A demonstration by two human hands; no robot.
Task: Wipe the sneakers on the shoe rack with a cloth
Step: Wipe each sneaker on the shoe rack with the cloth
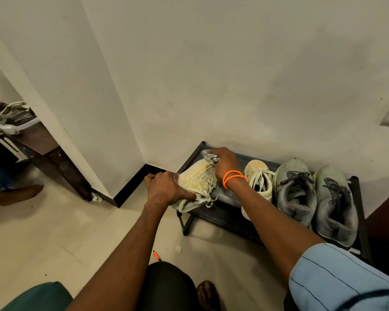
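Note:
A pale yellow sneaker (197,179) lies tilted on its side at the left end of the low black shoe rack (225,215). My left hand (166,187) grips its heel and ankle end. My right hand (224,161), with orange bands at the wrist, holds a bunched grey-white cloth (209,157) against the sneaker's toe. Its matching sneaker (258,177) stands upright just right of my right wrist. Two grey sneakers (295,194) (334,205) fill the rack's right half.
The rack stands against a white wall near a corner with black skirting (133,187). A dark wooden table (52,153) stands at left, and another person's bare foot (20,194) is beside it. An orange pen (157,255) lies on the tiled floor. A green seat (38,297) is at bottom left.

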